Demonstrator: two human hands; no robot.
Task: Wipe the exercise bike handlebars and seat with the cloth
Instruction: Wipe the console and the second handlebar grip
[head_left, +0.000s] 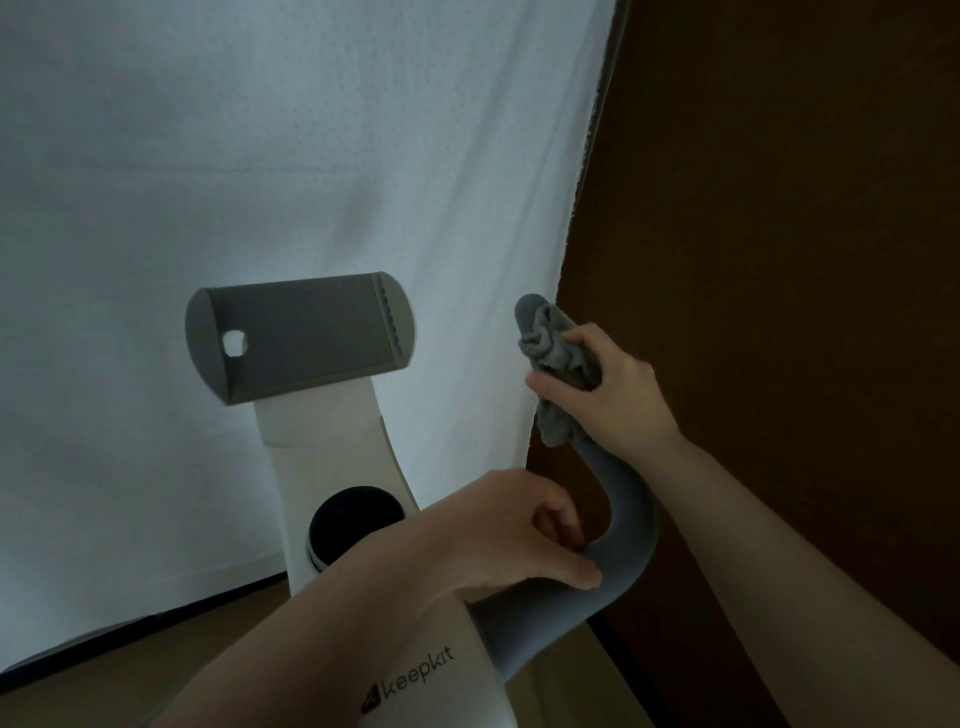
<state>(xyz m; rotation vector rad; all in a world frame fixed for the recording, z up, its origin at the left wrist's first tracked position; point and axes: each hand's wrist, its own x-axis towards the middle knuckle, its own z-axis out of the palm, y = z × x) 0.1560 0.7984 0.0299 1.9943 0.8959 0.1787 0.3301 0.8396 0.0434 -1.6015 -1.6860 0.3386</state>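
— Judging by the bike (332, 467) as a whole, how far along does the wiping look?

— Somewhere in the handlebar part, it seems. The cloth (558, 364) sits high on the upright end of the right-side handlebar (631, 525), just below its rounded tip. The seat does not show at all, so nothing can be said of it; it probably remains to be done. The other handlebar is also out of view.

— And that grey tablet holder (296, 338) on the white column?

— It stands apart from both hands, untouched, with the dark round knob (356, 512) below it.

— What is the right hand (608, 387) doing?

— Its fingers and thumb curl round the bunched grey cloth and press it against the bar, so the cloth wraps the bar's upper stretch.

— And the left hand (511, 530)?

— It grips the same handlebar lower down, at the bend, fingers curled over the foam and thumb lying along its underside. That looks like a steadying hold.

— What is left on this bar?

— Likely the curve and the lower run toward the column.
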